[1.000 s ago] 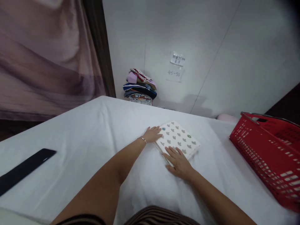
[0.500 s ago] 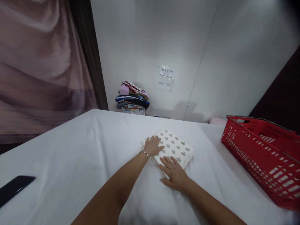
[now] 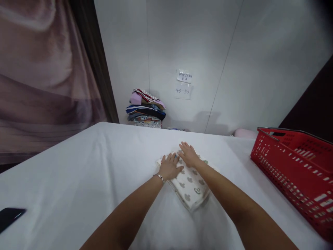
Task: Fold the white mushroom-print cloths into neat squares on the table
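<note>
A folded white cloth (image 3: 189,185) with grey and green printed shapes lies on the white-covered table (image 3: 78,187) in front of me. My left hand (image 3: 170,166) rests flat on its left part, fingers spread, a bracelet at the wrist. Over the cloth's far corner is my right hand (image 3: 189,155), its fingers stretched out, touching or just above the fabric. Neither hand grips anything. My right forearm covers part of the cloth's right side.
To the right stands a red plastic basket (image 3: 291,163) with a metal handle. A dark flat object, perhaps a phone (image 3: 10,217), lies at the left edge. Beyond the table, folded clothes (image 3: 147,109) are stacked by the wall, below paper signs (image 3: 182,91). A pinkish curtain (image 3: 44,86) hangs left.
My right hand has moved from the cloth's near edge to its far corner. The left hand stays on the left part. More of the cloth's near corner shows now.
</note>
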A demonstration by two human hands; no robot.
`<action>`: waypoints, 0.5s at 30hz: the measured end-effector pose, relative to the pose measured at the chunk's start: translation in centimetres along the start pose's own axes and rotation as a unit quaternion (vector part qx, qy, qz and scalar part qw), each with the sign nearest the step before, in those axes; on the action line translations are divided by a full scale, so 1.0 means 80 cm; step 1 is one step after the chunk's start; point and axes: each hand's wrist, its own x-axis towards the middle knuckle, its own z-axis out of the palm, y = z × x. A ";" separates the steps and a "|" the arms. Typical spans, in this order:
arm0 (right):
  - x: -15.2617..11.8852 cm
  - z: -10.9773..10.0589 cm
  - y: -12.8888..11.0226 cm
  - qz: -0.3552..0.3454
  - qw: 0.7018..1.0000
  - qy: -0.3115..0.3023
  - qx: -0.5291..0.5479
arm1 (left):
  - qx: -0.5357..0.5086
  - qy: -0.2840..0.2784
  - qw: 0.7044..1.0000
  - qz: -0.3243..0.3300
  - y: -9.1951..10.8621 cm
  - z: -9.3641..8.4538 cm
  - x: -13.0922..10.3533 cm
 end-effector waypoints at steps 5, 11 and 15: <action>0.030 0.040 0.029 0.050 0.997 -0.056 -0.021 | 0.004 0.007 1.000 0.003 -0.002 0.004 -0.001; 0.030 0.041 0.037 0.051 0.997 -0.041 0.034 | -0.002 0.004 1.000 0.005 0.000 0.002 0.000; 0.047 0.010 0.049 0.126 0.987 -0.016 0.102 | -0.009 -0.008 1.000 0.004 0.001 -0.001 -0.001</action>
